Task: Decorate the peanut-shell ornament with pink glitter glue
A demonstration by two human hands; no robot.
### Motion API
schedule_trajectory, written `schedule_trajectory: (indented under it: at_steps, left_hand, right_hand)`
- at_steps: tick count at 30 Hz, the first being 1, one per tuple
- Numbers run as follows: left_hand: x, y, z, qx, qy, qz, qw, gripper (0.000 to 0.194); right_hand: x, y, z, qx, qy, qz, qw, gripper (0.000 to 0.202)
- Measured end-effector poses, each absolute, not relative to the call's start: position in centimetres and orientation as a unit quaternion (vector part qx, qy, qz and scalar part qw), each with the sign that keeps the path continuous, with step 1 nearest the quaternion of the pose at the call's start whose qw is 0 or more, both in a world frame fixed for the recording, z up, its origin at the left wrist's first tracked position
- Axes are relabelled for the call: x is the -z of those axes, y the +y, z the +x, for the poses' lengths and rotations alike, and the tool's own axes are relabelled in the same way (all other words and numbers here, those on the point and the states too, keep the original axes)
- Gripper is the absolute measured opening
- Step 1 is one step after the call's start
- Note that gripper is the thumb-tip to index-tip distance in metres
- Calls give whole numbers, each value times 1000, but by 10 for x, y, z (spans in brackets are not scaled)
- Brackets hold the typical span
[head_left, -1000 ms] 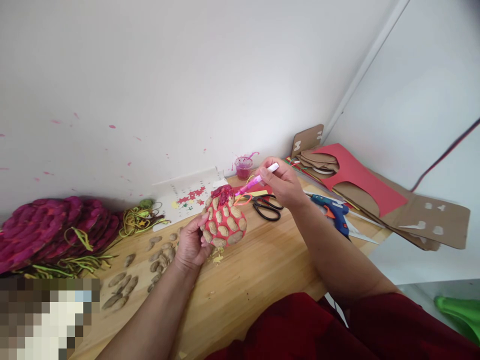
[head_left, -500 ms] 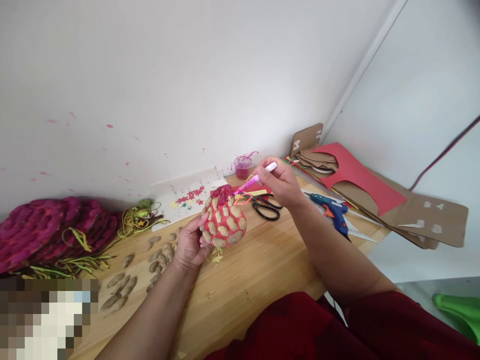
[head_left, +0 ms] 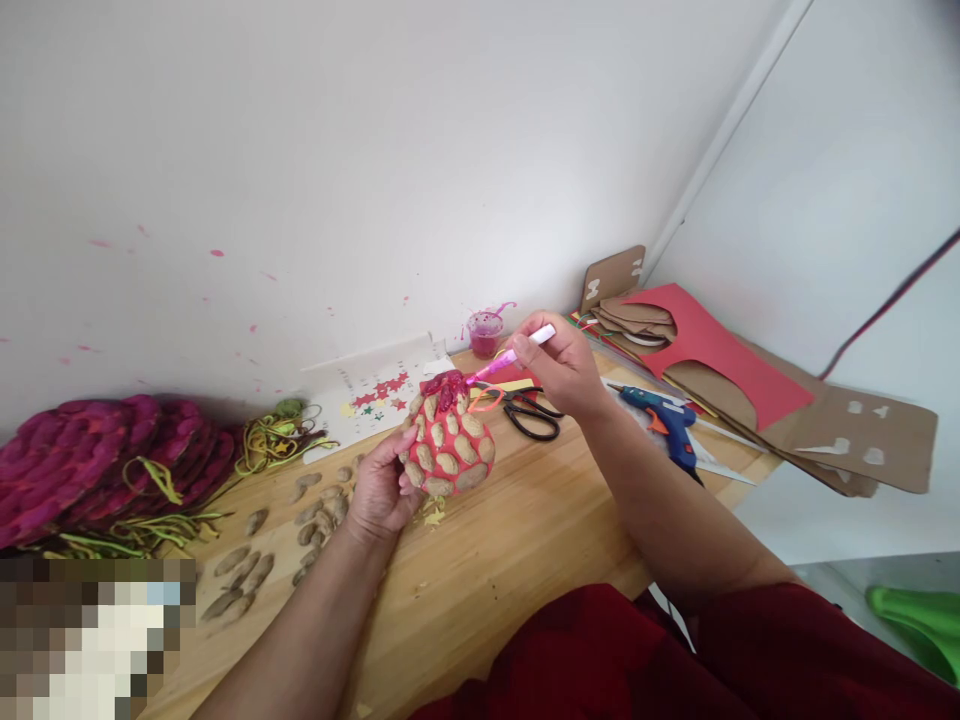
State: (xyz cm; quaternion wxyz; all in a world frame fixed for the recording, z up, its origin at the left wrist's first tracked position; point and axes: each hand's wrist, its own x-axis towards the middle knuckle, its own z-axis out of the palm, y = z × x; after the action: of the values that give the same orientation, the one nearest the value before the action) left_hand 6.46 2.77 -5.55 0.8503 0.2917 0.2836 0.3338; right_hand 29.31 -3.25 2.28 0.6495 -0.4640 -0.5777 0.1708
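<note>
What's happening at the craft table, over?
Left hand holding peanut-covered piece. Right hand holding pink-white tool, tip at piece's magenta top. Scissors nearby; nothing visibly blocking.

The left hand (head_left: 386, 487) holds up a peanut-covered disc (head_left: 448, 462), its far end coated magenta. The right hand (head_left: 559, 365) grips a brush (head_left: 493, 367), its tip at that end. Farther off stands a cup (head_left: 486, 338). Right of the disc lie scissors (head_left: 534, 431) and a glue gun (head_left: 677, 428); left, loose peanuts (head_left: 260, 572) and magenta discs (head_left: 82, 465).
</note>
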Motion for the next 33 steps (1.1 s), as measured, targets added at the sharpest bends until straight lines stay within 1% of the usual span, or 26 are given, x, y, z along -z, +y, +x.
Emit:
schedule_trajectory:
  at_steps: [8,12,17,22,25,28,31,33]
  left_hand:
    - [56,29,67,-345,286,290,845,41]
    - [53,28,69,-355,284,298,840,44]
    - [53,27,70,-358,288,312,832,46]
    - [54,26,71,-363,296,325,822,46]
    - [54,26,72,-370,306,323,816,46]
    - [52,25,73,-377,322,319,807,46]
    - [50,23,75,-395,336,322,792,46]
    - [49,22,76,-409,339,329,781,45]
  right_hand:
    - [-19,-35,294,-137,-602,-492,614,29]
    - [-19,-36,296,-154,-594,-496,614,30]
    - [-17,-36,295,-146,-623,-510,574,25]
    - [-18,-34,296,-119,-598,-509,607,25]
    - [-18,-35,295,-113,-629,-506,579,22]
    - [-19,-37,293,-61,-650,-525,545,19]
    - [-20,-39,289,-3,-653,-534,537,20]
    - [-21,-40,287,6,-663,-526,532,20]
